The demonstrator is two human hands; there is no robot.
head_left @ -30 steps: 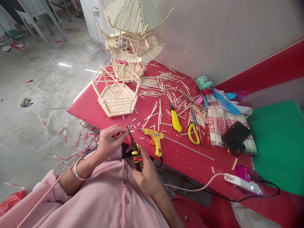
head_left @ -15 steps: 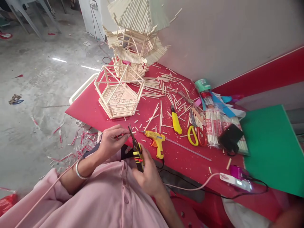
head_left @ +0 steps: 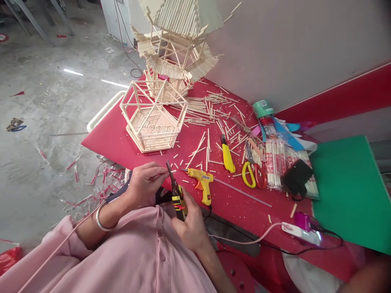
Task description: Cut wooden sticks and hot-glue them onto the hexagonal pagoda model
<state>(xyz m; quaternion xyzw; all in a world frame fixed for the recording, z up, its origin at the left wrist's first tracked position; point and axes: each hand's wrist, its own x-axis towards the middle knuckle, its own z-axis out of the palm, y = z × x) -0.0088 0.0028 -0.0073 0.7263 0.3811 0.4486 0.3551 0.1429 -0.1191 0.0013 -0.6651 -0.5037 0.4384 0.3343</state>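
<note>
My left hand (head_left: 146, 182) is closed in a pinch on a thin stick (head_left: 159, 175), mostly covered by the fingers. Its end lies by the jaws of the pliers (head_left: 177, 199), which have black and yellow handles. Wrapped around those handles is my right hand (head_left: 192, 224), holding the tool with its tips pointing up and away from me. Just right of the pliers, a yellow glue gun (head_left: 202, 183) lies on the red tabletop (head_left: 106, 136). Beyond my hands sits a six-sided frame of wooden sticks (head_left: 152, 125) with a patterned stick floor.
A tiered stick tower (head_left: 179, 20) rises at the back. Loose sticks (head_left: 198, 106), a yellow utility knife (head_left: 227, 156), scissors (head_left: 249, 174) and packed sticks (head_left: 273, 162) lie to the right, near a green board (head_left: 345, 187). Cables hang along the table's front edge.
The view has shifted slightly. Both hands keep their grip near the same spot, and the plier jaws look closer together than before.
</note>
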